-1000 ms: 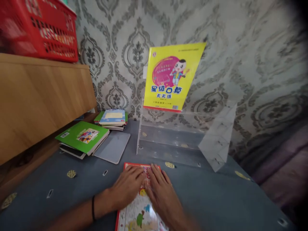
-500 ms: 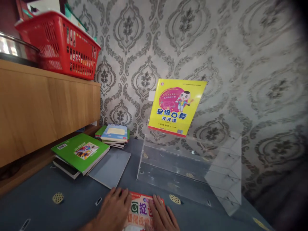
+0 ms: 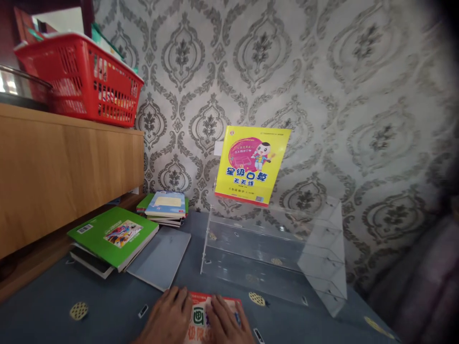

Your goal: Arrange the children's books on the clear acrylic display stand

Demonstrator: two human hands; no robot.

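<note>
1. At my far left, a red basket (image 3: 87, 83) sits on top of a wooden cabinet (image 3: 71, 174); neither touches my hands.
2. Below it, a green book (image 3: 95, 234) lies over a darker one, and a grey notebook (image 3: 163, 258) lies just beside them, its near corner close to my left fingers. Behind, a pile of books (image 3: 168, 203) has a blue cover uppermost.
3. My left hand (image 3: 168, 315) lies over the left edge of the red-bordered book (image 3: 196, 329), fingers bent and close together, back of the hand up. My thumb is hidden, so I cannot tell whether I am pinching that edge or only pressing on it.
4. The red-bordered book lies on the blue tablecloth (image 3: 107, 313) between and under my 2 hands, in front of the stand, its lower part out of view.
5. My right hand (image 3: 231, 322) rests palm down on the cover, fingers stretched and not closed round anything. Compared with 0.5 s ago, it is further in from the right edge and hides more of the title. The left hand has kept to its edge, so both hands remain on the book, and it stays on the cloth.
6. Further right, the yellow book (image 3: 251, 165) stands in the clear stand (image 3: 322, 258), as it did 1.0 s ago, well apart from my hands.
</note>
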